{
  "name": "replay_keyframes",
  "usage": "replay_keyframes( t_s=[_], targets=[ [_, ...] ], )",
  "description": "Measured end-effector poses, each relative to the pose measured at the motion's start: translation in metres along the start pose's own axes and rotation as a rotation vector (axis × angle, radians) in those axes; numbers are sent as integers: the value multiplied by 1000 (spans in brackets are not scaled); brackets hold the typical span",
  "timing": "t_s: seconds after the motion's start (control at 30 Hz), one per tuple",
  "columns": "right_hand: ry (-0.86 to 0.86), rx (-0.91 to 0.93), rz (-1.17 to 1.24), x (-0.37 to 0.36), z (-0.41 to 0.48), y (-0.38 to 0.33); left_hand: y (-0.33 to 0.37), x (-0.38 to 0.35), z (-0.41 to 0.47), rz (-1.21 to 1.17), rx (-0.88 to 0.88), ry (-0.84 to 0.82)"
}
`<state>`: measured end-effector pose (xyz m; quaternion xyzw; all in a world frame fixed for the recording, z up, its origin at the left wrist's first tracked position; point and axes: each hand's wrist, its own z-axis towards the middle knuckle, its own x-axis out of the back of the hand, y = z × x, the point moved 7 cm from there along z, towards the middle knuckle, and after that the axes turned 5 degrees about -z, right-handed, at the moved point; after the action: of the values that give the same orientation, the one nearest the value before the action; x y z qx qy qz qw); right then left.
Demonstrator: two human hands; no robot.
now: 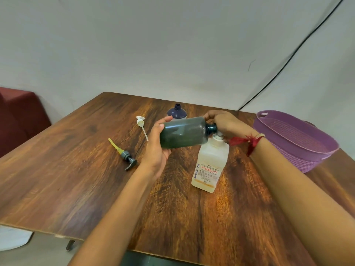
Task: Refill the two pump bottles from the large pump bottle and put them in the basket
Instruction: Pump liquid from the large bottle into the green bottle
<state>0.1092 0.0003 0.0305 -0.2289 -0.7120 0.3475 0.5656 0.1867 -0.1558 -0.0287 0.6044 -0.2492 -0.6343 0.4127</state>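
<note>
Table (pixel 76 169): right hand (pixel 224 123), green bottle (pixel 184 132) hide white pump (pixel 218 136).

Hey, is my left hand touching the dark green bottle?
Touching. The head view shows the left hand curled round the base end of the dark green bottle, thumb on top, holding it sideways.

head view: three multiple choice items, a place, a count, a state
1. Where is the basket? A on the right of the table B on the floor C in a hand
2. Loose pump heads on the table? A none B two C four
3. How is the green bottle held? A upright, capped B on its side, neck open C upside down
Answers: 1 A, it sits on the table; 2 B, white pump head and grey pump head; 3 B, left hand holds it sideways, uncapped.
</note>
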Motion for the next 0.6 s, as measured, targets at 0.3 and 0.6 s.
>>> replay_keyframes(
  t_s=[0.3, 0.6],
  targets=[
    [42, 10, 49, 3, 0, 3, -3, -2, 1, 8, 42, 88],
    [-73, -31, 94, 2, -4, -6, -5, -3, -2, 13, 106, 63]
  ],
)
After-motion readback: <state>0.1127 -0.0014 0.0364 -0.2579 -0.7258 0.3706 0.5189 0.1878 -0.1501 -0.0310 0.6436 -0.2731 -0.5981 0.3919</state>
